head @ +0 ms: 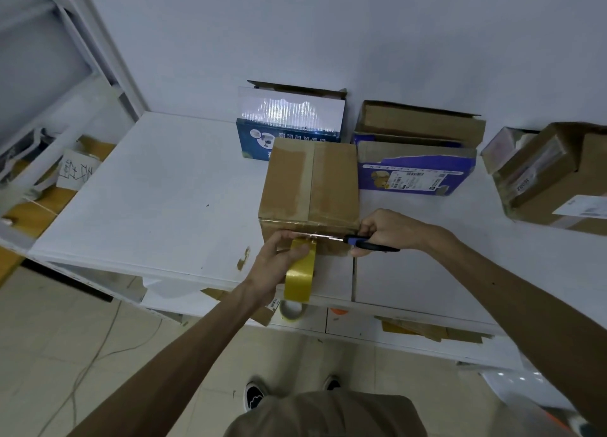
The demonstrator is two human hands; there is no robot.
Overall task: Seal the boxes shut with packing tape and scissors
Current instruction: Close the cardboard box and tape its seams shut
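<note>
A white bench [157,200] stands against a pale wall [328,35]. Left of the bench, a grey metal rack [98,42] holds a handwritten paper note [74,170]. Below the bench's front edge, cardboard scraps [427,333] lie on a lower shelf [348,330], and a thin cable [95,348] trails across beige floor tiles [39,321].

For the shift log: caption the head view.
Left hand holds tape roll; right hand holds scissors at the near edge of the brown box.

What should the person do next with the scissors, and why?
Probably close the scissors to cut the tape. The right hand holds their blades at the strip that runs from the front of the brown box to the tape roll, which the left hand grips. Tape already covers the top seam.
</note>
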